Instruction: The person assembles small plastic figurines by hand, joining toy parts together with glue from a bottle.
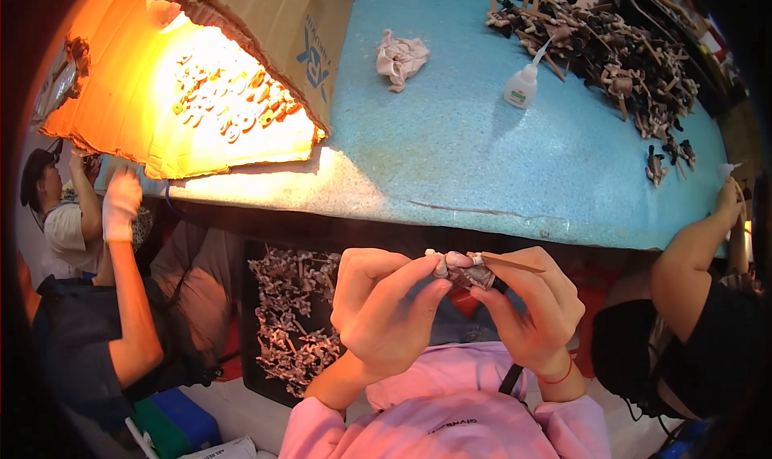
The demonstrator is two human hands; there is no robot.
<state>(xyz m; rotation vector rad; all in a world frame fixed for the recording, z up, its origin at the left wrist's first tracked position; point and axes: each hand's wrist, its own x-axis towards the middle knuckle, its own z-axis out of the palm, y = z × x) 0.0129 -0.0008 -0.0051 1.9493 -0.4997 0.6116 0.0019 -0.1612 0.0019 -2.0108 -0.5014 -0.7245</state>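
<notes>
The left hand (384,308) is pinching a small grey-and-white figurine (474,276) between thumb and forefinger at its left end, while the right hand (532,308) is gripping its right end the same way, so both hands are clamping on the one piece. The figurine is hanging in the air just off the near edge of the light-blue, sheet-covered table (450,157). A flat, straight brown strip (511,263) is extending rightward from it across the right fingers; whether the two are joined, I cannot tell.

To the left of the hands, a dark rectangular tray (251,354) is holding many small grey-brown pieces (296,318). On the table's far left, a cut-open brown cardboard box (281,49) is glowing under warm light, with pale, partly ring-shaped pieces (233,89) lying inside. A crumpled pale-pink cloth (401,58) is resting at the far middle, and right of it a white nozzle-tipped plastic bottle (521,87) is standing near a heap of brown, black and white figures (619,65).
</notes>
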